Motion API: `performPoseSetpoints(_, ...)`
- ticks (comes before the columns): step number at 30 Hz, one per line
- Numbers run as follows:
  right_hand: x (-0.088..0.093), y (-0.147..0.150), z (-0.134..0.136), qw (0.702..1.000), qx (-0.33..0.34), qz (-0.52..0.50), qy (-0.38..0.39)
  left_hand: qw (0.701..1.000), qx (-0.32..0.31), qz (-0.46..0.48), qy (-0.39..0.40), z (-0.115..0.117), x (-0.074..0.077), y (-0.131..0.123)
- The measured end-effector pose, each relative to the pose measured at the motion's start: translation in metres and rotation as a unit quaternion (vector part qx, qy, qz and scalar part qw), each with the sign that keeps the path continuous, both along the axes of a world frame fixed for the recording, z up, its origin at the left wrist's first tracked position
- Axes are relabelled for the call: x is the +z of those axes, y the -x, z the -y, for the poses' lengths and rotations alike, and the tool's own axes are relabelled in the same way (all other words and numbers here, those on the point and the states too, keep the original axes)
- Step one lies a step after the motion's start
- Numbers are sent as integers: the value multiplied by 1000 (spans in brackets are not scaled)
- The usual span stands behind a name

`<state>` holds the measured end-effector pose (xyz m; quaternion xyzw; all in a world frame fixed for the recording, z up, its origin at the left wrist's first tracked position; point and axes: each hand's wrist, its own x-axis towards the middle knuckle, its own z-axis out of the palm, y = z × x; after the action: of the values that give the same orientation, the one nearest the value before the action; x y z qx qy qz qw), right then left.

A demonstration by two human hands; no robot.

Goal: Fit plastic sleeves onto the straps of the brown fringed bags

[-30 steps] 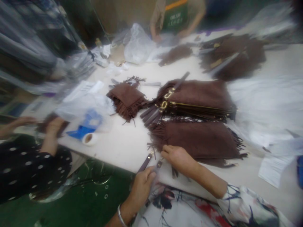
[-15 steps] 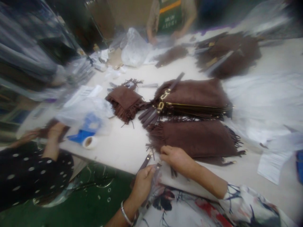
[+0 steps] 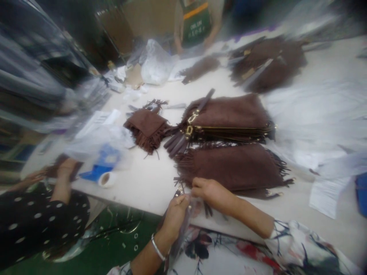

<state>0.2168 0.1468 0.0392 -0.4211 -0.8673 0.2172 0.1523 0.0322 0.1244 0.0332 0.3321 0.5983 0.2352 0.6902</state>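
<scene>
My left hand is closed around a dark brown strap with a gold metal clasp at its end, at the table's front edge. Greyish, see-through wrapping hangs below that hand. Just to the right, my right hand has its fingers pinched together close to my left thumb; what they hold, if anything, is hidden. Beyond it lies a brown fringed suede bag, flat on the table. Behind that is a stack of brown bags with gold zips and hooks, straps fanned to its left.
A small fringed brown piece lies left of the stack. Further left are a tape roll and clear plastic bags. A co-worker's hands handle something brown. Another person stands across the table. Plastic sheeting covers the right.
My left hand has risen slightly along the strap, nearer its clasp and my right fingers. The whole view has shifted a little; the bags stay where they were.
</scene>
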Motion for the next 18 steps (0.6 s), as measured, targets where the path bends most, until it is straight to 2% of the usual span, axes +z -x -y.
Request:
performPoseSetpoints(8,8,-5,6,999,4,-28,43,998,-3,66,13,-12,-2,-21)
performPoseSetpoints(10,9,-9,12,996,-35,-62,53,997,-7,72,9,-13,-3,-24)
performPoseSetpoints(14,6,-12,31,974,-187,-116,62,995,15,92,17,-10,-7,-22)
performPoseSetpoints(18,-1,1,48,960,-239,-108,102,990,47,133,-1,-6,-13,-18)
